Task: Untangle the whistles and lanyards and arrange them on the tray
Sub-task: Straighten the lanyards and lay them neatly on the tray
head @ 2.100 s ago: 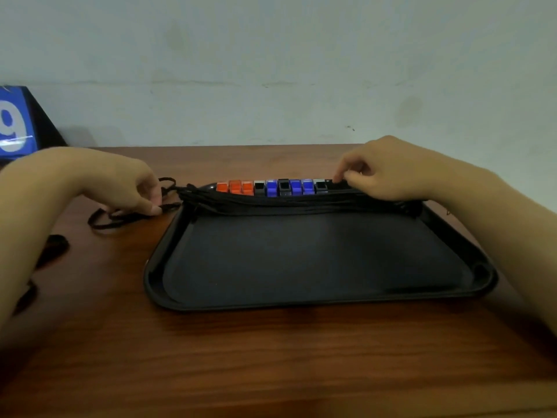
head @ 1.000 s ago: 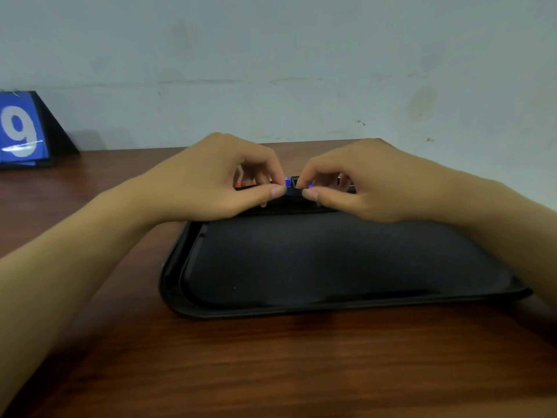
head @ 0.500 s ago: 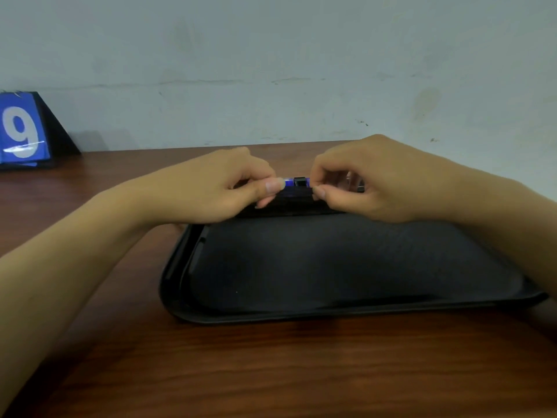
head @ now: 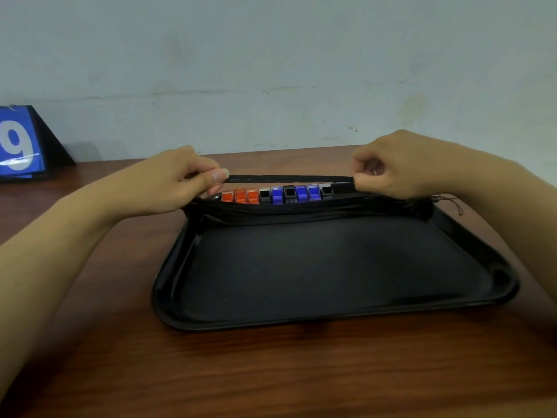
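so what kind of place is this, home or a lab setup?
Probably a staged recording station, not a home: a plain wooden table pushed against a bare, scuffed wall, a blue number card showing a 9 at the left, and only the black tray with its whistles laid out.

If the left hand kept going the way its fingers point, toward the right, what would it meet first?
Probably the right hand, which pinches the other end of the taut black lanyard that the left hand holds; only lanyard lies between, though depth is unclear.

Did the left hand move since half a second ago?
Yes. The left hand slid left along the row of whistles, uncovering the orange ones, pulling a black lanyard taut.
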{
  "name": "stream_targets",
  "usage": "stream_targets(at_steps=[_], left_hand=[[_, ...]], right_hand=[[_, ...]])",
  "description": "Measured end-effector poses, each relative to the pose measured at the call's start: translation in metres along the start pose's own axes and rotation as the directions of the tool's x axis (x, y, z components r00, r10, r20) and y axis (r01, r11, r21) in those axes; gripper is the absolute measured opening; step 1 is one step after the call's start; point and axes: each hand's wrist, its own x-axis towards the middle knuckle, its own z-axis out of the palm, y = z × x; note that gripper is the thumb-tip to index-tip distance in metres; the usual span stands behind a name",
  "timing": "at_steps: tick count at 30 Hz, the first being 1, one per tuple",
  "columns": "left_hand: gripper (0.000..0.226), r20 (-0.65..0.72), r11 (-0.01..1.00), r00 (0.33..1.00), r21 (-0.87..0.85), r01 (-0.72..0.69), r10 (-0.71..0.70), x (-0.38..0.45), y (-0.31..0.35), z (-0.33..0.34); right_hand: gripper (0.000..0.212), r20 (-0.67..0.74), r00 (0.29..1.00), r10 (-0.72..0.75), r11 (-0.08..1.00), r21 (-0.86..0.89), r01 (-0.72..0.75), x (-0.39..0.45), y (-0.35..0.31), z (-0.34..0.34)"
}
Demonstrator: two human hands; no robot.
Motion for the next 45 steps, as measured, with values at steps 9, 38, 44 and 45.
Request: stream_targets(at_steps=[9,38,44,45], left_hand=[[0.059,-0.001,0.998,0.998,0.034,0.059,-0.059,-0.003,-0.011,-0.006],[0.063,-0.035,0.936,0.960,0.214,0.280,-0.279,-0.008,-0.018,-0.016],[0.053,-0.024,0.910,0.944,0.256,0.325,-0.330,-0.012,-0.015,-0.024],[0.052,-0.001,0.908,0.941,0.261,0.327,-0.339,-0.012,-0.017,-0.021]], right_hand=[[0.042,0.124,0.947,0.297,0.951,-0.122,-0.283,-0.004,0.025,-0.012],[0.051,-0.016,0.888,0.459,0.841,-0.313,-0.441,0.008,0.062,-0.003],[0.026,-0.025,0.999,-0.037,0.995,-0.091,0.034,0.006,0.003,-0.001],[0.027,-0.003,0.995,-0.102,0.994,-0.049,0.102,0.004,-0.010,0.003]])
